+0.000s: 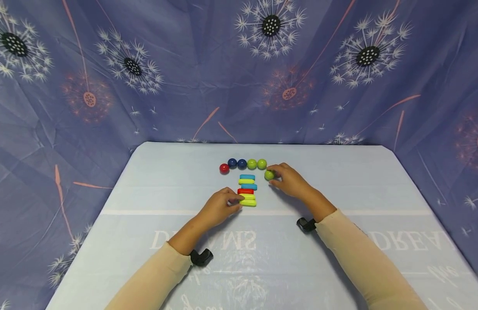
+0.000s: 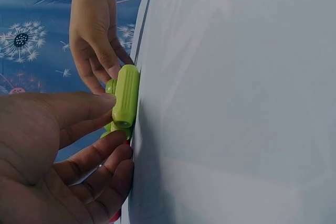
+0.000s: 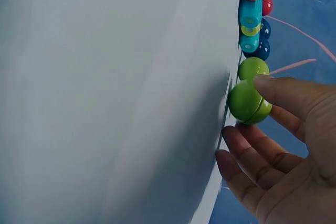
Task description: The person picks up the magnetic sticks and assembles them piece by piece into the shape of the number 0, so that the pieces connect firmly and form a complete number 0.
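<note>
On table (image 1: 339, 181): six balls (image 1: 242, 164), six sticks (image 1: 247, 190), two hands (image 1: 219, 206).

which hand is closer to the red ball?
Left. The left hand is at the near end of the stick stack, below the red ball. The right hand is farther, at the green ball past the row's other end.
</note>
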### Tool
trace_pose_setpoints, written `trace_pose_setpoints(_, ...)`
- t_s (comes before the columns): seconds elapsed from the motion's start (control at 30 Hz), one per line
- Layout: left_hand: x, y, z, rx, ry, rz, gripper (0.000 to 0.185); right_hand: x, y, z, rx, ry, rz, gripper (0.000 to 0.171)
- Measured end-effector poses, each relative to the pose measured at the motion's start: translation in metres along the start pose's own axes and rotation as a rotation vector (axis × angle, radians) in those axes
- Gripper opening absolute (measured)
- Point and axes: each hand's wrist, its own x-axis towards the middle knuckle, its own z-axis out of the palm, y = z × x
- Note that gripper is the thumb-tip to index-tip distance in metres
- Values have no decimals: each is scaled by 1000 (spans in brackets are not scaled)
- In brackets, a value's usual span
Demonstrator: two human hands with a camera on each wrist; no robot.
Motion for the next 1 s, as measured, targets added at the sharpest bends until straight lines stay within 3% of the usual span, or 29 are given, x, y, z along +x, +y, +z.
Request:
trace_pose_setpoints(0.27,-2,-2,2,-1,5,20,28,-9,-1,1,2,7,-19,40)
trace_pose_setpoints(0.63,0,-2,5,-1,-1,26,24,-30,-10,4,76,-37,22,36)
trace_pose_setpoints(1.0,2,-2,11,10,26,24,22,-43,-17,7,85,-67,-10,33)
